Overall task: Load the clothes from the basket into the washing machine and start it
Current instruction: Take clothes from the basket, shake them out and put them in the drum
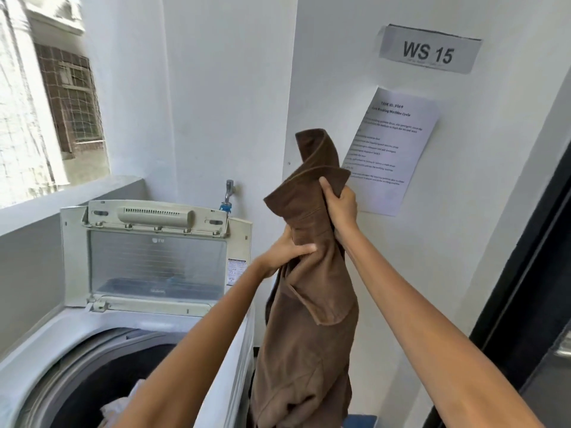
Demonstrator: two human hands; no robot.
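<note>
I hold a brown garment (312,307) up in the air with both hands, to the right of the washing machine. My right hand (340,205) grips it near the top, just below the collar. My left hand (287,251) grips the cloth a little lower, on its left side. The rest of the garment hangs down past the lower edge of the view. The white top-loading washing machine (37,362) stands at the lower left with its lid (154,261) raised upright. Light-coloured cloth (120,406) lies inside the drum. The basket is hidden.
A tap (229,189) sticks out of the wall behind the machine. Paper signs (392,149) hang on the wall to the right. A ledge with a window opening (46,103) runs along the left. A dark door frame (519,288) stands at the far right.
</note>
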